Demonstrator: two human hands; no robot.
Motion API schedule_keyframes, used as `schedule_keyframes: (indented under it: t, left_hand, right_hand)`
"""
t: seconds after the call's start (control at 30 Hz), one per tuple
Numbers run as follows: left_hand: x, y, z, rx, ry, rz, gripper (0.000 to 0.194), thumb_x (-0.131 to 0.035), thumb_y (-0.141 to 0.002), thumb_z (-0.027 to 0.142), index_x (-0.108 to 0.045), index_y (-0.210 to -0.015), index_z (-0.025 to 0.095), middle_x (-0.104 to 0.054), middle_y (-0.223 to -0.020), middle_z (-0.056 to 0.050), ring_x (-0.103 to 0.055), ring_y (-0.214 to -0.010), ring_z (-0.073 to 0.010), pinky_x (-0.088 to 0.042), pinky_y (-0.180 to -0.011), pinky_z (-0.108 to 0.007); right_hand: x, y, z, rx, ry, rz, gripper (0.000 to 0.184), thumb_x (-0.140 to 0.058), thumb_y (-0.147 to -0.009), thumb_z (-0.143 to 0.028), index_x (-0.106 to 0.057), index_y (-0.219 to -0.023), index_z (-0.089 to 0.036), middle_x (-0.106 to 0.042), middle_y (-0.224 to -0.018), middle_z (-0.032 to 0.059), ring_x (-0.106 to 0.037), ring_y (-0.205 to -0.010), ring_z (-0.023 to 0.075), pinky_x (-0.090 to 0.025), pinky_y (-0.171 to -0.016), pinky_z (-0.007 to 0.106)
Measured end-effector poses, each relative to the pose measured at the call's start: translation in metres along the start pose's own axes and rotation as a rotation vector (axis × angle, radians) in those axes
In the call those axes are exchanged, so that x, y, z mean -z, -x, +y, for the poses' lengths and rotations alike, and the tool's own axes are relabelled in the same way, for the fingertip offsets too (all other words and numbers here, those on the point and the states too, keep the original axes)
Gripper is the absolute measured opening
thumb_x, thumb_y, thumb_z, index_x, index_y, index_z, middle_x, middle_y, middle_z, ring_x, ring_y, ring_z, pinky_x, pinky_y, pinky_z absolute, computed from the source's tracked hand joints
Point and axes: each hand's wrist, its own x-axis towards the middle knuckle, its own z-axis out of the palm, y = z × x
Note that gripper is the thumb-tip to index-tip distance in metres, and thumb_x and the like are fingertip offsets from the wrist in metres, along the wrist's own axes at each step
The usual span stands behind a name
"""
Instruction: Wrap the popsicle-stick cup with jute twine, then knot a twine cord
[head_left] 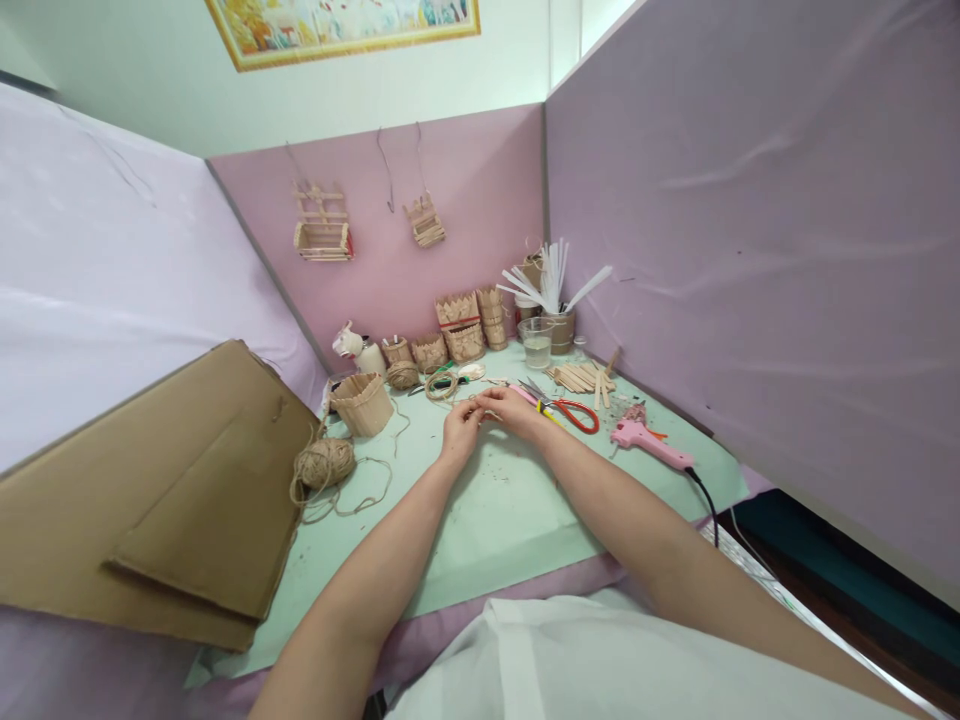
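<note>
My left hand [463, 428] and my right hand [507, 408] meet over the middle of the table, fingertips pinched close together. Between them shows a thin tan strand of twine [474, 399], mostly covered by the fingers. Just beyond lies a small coil of twine [441, 387] by a green-handled tool [452, 379]. Red-handled scissors [576, 415] rest to the right of my right hand, beside a yellow and pink tool partly hidden by that hand. On the left, a ball of twine [324, 463] with loose loops sits below a basket made of wooden sticks [362, 404].
A pink glue gun [651, 443] with a black cord lies at right. Wooden sticks [581, 377], a clear cup of liquid [536, 345] and white strips [553, 275] stand behind. Several stick baskets [465, 342] line the back. Cardboard sheets [202, 500] lean at left.
</note>
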Motion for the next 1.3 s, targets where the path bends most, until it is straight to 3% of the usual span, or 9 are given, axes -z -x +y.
schedule_keyframes:
  t: [0.2,0.37,0.47,0.6,0.7,0.83,1.0,1.13,1.3]
  left_hand:
    - [0.0,0.001,0.001,0.018,0.018,-0.064,0.013,-0.059,-0.071,0.025,-0.067,-0.069,0.015,-0.063,-0.07,-0.003,-0.054,-0.067,-0.0134,-0.045,-0.066,-0.026]
    - [0.0,0.003,0.01,-0.016,0.048,-0.184,0.014,-0.061,-0.071,0.028,-0.068,-0.071,0.015,-0.064,-0.076,-0.004,-0.054,-0.07,-0.0127,-0.044,-0.069,-0.025]
    - [-0.001,0.005,0.013,-0.031,0.087,-0.217,0.015,-0.062,-0.07,0.029,-0.068,-0.071,0.015,-0.065,-0.08,-0.005,-0.054,-0.072,-0.0129,-0.044,-0.069,-0.025]
    - [-0.002,0.006,0.016,-0.007,0.143,-0.22,0.018,-0.063,-0.069,0.032,-0.068,-0.073,0.015,-0.066,-0.083,-0.006,-0.056,-0.076,-0.0138,-0.045,-0.069,-0.025]
    - [-0.002,0.005,0.015,0.056,0.166,-0.141,0.021,-0.063,-0.07,0.034,-0.068,-0.077,0.014,-0.066,-0.081,-0.006,-0.057,-0.075,-0.0139,-0.045,-0.068,-0.025]
    - [0.003,-0.001,0.01,0.132,0.133,0.062,0.023,-0.063,-0.07,0.035,-0.066,-0.079,0.014,-0.063,-0.071,-0.003,-0.055,-0.061,-0.0113,-0.04,-0.054,-0.021]
    - [0.008,-0.007,0.0,0.14,0.095,0.17,0.023,-0.06,-0.071,0.034,-0.064,-0.082,0.014,-0.059,-0.068,0.0,-0.044,-0.047,-0.0068,-0.036,-0.049,-0.021]
    - [0.007,-0.007,-0.003,0.111,0.072,0.135,0.02,-0.059,-0.072,0.033,-0.065,-0.079,0.015,-0.056,-0.062,0.001,-0.045,-0.048,-0.008,-0.035,-0.049,-0.021]
    - [0.006,-0.003,0.0,0.083,0.015,0.118,0.019,-0.057,-0.073,0.032,-0.065,-0.077,0.015,-0.053,-0.057,0.002,-0.044,-0.047,-0.0087,-0.033,-0.049,-0.022]
  right_hand:
    - [0.003,-0.002,0.002,0.027,-0.024,0.105,0.032,-0.072,-0.058,-0.039,-0.052,-0.067,-0.016,-0.061,-0.065,-0.001,-0.054,-0.059,0.01,-0.043,-0.059,0.024]
    - [0.006,-0.004,0.002,0.004,-0.013,0.243,0.031,-0.066,-0.064,-0.044,-0.049,-0.068,-0.018,-0.061,-0.065,-0.0002,-0.053,-0.055,0.0102,-0.041,-0.053,0.023]
    - [0.007,-0.004,0.002,-0.036,-0.037,0.245,0.029,-0.063,-0.067,-0.044,-0.05,-0.068,-0.018,-0.06,-0.063,-0.0004,-0.051,-0.051,0.0098,-0.04,-0.049,0.023]
    - [0.008,-0.005,0.002,-0.071,-0.057,0.225,0.027,-0.061,-0.07,-0.043,-0.051,-0.068,-0.019,-0.059,-0.063,0.0001,-0.051,-0.051,0.0102,-0.042,-0.049,0.024]
    - [0.007,-0.006,0.003,-0.063,0.03,0.275,0.025,-0.054,-0.077,-0.043,-0.049,-0.07,-0.019,-0.06,-0.066,0.002,-0.054,-0.054,0.0114,-0.045,-0.054,0.025]
    - [0.005,-0.006,0.005,0.118,0.371,0.386,0.012,-0.051,-0.078,-0.03,-0.051,-0.082,-0.019,-0.06,-0.079,0.0022,-0.054,-0.062,0.0118,-0.047,-0.062,0.027]
    - [0.0,0.001,0.003,0.466,0.691,0.211,0.026,-0.051,-0.072,-0.01,-0.057,-0.096,-0.019,-0.052,-0.101,0.004,-0.054,-0.077,0.0112,-0.044,-0.079,0.03]
    - [-0.003,0.005,-0.001,0.516,0.717,0.138,0.021,-0.054,-0.075,-0.013,-0.062,-0.093,-0.02,-0.049,-0.1,0.0038,-0.054,-0.076,0.0111,-0.044,-0.077,0.028]
    - [-0.001,0.005,-0.005,0.516,0.768,0.14,0.009,-0.057,-0.078,-0.018,-0.066,-0.079,-0.019,-0.055,-0.085,0.0028,-0.052,-0.075,0.0131,-0.041,-0.075,0.028]
